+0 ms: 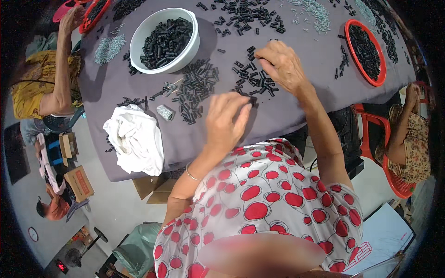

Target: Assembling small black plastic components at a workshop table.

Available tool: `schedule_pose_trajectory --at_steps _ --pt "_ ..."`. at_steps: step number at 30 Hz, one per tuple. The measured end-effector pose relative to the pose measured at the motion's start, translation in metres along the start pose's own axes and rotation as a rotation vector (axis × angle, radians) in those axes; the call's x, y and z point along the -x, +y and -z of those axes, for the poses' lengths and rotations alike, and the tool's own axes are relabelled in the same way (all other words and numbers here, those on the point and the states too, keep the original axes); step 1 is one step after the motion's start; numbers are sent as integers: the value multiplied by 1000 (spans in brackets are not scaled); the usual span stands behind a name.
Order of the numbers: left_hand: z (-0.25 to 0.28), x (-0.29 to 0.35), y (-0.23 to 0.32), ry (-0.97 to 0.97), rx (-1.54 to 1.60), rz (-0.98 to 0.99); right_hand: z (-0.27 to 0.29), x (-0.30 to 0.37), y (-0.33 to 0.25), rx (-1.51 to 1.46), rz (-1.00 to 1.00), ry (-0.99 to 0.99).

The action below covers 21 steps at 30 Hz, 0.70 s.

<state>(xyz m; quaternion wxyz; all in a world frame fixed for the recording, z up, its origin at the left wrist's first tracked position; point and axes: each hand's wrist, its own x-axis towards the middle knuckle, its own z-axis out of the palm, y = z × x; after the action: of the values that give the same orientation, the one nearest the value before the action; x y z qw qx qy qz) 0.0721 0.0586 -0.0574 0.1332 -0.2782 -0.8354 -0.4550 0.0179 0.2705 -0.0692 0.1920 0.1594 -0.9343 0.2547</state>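
Observation:
My left hand (226, 121) is closed near the table's front edge, and a small black plastic part (253, 100) shows at its fingertips. My right hand (282, 66) is a little farther off, its fingers curled; whatever may be in them is hidden. Between and beyond the hands lies a loose group of short black cylindrical parts (262, 82). To the left of my left hand spreads a pile of similar black parts (197, 85). A white basin (196, 39) behind that pile is partly filled with more of them.
A grey cloth (185, 143) covers the table. At the front left lie a white crumpled cloth (134, 139) and a small speckled roll (165, 112). Small silvery pieces (315, 16) are heaped at the back. A red tray (383, 69) of black parts stands right. People sit at both sides.

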Motion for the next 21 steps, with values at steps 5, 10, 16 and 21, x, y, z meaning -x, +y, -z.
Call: schedule_pose_trajectory --at_steps 5,10,16,21 --pt "0 7 6 -28 78 17 -10 -11 4 70 39 -43" --pt "5 10 9 -51 224 163 -9 -12 7 61 92 -50" --pt "8 8 9 -36 663 518 20 20 -40 -372 5 -52" --pt "9 5 8 -114 880 673 37 28 -67 -403 -70 -172"
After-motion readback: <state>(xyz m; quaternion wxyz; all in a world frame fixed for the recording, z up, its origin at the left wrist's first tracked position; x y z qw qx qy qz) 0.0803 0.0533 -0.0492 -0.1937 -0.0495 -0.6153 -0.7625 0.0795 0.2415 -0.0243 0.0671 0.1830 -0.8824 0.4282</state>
